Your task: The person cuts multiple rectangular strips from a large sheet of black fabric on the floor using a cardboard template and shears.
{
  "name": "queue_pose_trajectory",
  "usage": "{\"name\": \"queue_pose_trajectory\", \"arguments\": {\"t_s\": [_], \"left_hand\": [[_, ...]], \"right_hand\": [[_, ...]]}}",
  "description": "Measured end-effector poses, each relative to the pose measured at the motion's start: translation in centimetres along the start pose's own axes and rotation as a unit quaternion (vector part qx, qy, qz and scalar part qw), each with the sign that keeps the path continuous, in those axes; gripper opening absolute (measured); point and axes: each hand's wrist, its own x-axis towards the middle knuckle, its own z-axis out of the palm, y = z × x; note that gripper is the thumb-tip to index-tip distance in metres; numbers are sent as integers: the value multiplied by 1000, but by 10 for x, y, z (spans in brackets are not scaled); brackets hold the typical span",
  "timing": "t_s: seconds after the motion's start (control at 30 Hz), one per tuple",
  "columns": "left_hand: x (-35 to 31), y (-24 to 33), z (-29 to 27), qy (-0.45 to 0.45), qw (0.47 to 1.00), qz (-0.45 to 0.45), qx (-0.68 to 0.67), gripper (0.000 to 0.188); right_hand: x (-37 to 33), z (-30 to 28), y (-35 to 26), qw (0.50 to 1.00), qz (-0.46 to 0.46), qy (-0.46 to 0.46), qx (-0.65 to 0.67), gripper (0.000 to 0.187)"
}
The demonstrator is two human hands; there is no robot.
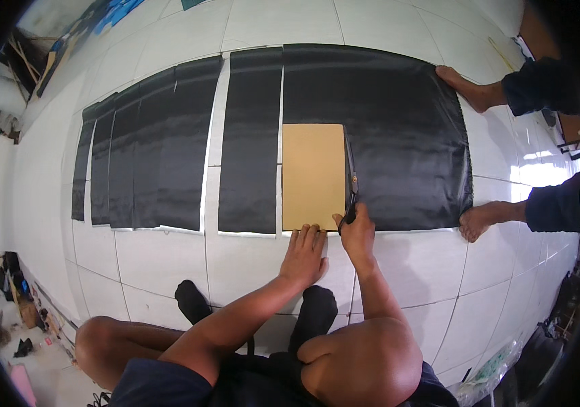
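Observation:
A tan rectangular card point(313, 178) lies on a large sheet of black material point(405, 142), its left side along that sheet's left edge. The flattened fingers of my left hand point(305, 256) rest on the card's near edge. In my right hand point(359, 235) are black-handled scissors point(353, 178), my fingers wrapped round their handles. Their blades point away from me, along the card's right edge. Whether the blades are parted is hard to make out. A separate black strip point(250, 142) lies just left of the card, with a narrow gap between.
Several overlapping black pieces point(157, 149) lie further left on the white tiled floor point(405, 264). At the right, another person's bare feet point(478, 220) stand at the sheet's frayed edge, the farther one touching its corner. A long white roll point(0, 197) lies at far left.

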Motion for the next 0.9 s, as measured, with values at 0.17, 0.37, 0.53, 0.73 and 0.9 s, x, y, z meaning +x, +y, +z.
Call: {"name": "queue_pose_trajectory", "arguments": {"t_s": [0.17, 0.37, 0.53, 0.73, 0.9], "left_hand": [[-2, -1, 2, -3, 1000, -6, 9, 72], [8, 9, -3, -50, 998, -27, 13, 71], [19, 1, -7, -51, 998, -10, 32, 63], [42, -11, -8, 27, 995, 96, 12, 36], [52, -18, -3, -28, 996, 80, -18, 33]], "right_hand": [[0, -3, -10, 1000, 3, -8, 5, 47], [-2, -17, -6, 999, -5, 16, -38, 41], [-47, -75, 16, 998, 36, 0, 48, 33], [-166, -99, 95, 936, 190, -182, 234, 38], [-229, -79, 91, 885, 342, -148, 277, 43]]}}
